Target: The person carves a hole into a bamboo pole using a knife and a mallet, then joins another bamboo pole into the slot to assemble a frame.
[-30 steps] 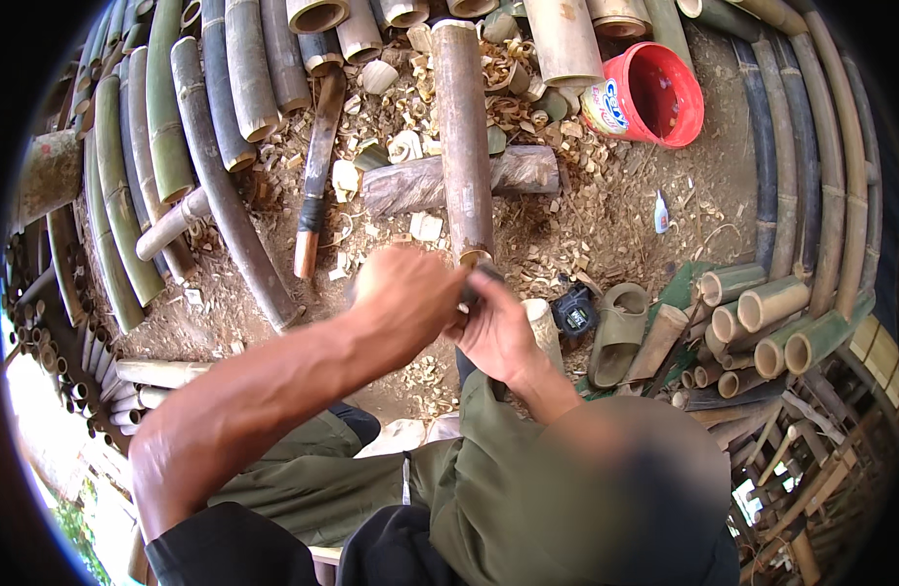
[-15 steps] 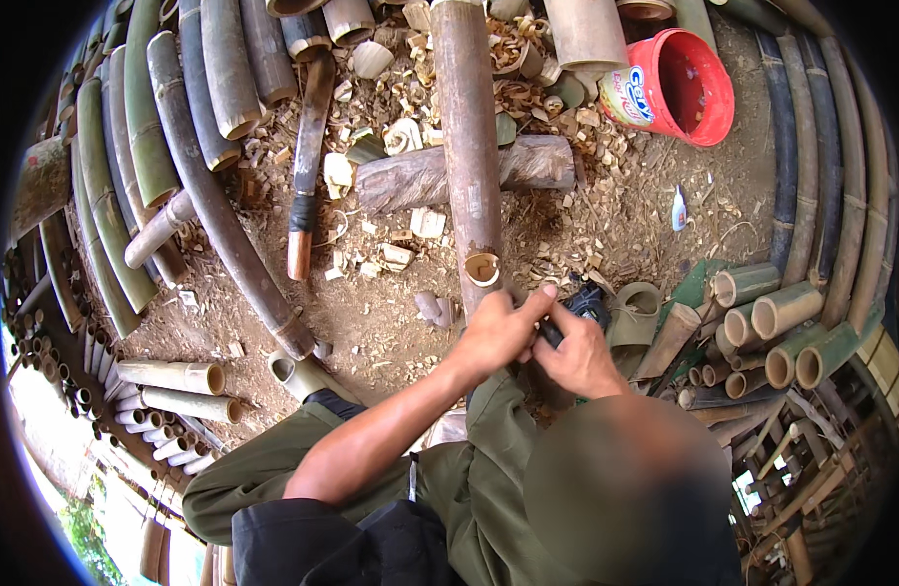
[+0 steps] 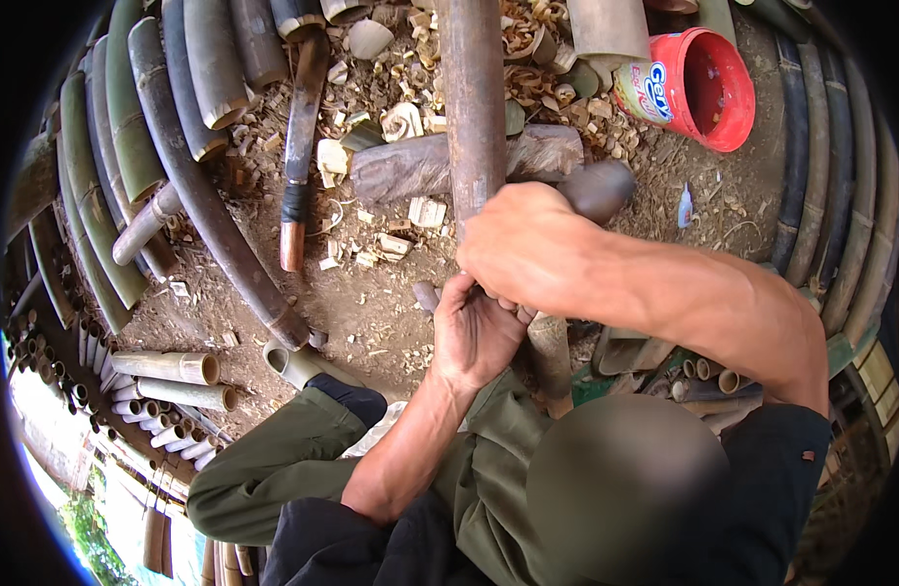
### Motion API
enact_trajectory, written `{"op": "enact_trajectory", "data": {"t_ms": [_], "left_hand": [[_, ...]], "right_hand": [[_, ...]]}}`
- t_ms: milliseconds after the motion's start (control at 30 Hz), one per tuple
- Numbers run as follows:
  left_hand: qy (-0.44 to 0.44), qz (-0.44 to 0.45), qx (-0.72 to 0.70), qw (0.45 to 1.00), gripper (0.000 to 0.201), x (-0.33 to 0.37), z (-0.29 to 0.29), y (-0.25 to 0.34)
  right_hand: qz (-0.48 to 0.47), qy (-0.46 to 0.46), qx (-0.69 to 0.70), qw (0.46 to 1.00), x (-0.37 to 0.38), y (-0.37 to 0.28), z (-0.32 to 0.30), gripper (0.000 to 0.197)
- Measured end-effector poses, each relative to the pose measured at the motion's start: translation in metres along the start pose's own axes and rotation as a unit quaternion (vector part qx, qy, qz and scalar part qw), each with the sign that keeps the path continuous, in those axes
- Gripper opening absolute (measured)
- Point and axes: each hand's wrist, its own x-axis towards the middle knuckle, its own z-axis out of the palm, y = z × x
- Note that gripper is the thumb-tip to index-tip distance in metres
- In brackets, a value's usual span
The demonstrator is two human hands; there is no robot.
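1. A bamboo tube (image 3: 476, 107) ran from the frame's upper centre to the worker's hands, crossing a log (image 3: 400, 168).
2. A red bucket (image 3: 742, 107) lay tipped at upper right.
3. The right hand (image 3: 522, 239) was clenched at centre.
4. The left hand (image 3: 477, 342) curled just below, its pinch, if any, hidden.
5. A blurred, dark rounded object (image 3: 602, 190) jutted from the right fist.

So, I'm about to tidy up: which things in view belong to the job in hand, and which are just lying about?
Job, apparently:
bamboo pole, left hand and right hand at its near end
log beneath it
dark blurred tool in the right hand

Lying about, apparently:
long knife
red bucket
small bottle
wood chips
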Motion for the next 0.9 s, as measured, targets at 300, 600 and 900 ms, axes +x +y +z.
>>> {"op": "enact_trajectory", "data": {"t_ms": [300,600,900], "left_hand": [[0.002,-0.061,0.103,0.993,0.040,-0.002,-0.035,-0.049],[0.104,-0.053,0.726,0.678,0.046,-0.002,-0.027,0.028],[0.051,0.020,0.672,0.739,0.046,0.008,-0.021,0.002]], "right_hand": [[0.040,0.084,0.091,0.992,-0.062,0.006,0.107,0.029],[0.256,0.372,0.447,0.772,-0.001,-0.103,0.201,0.035],[0.282,0.354,0.381,0.806,-0.037,-0.075,0.181,0.045]]}}
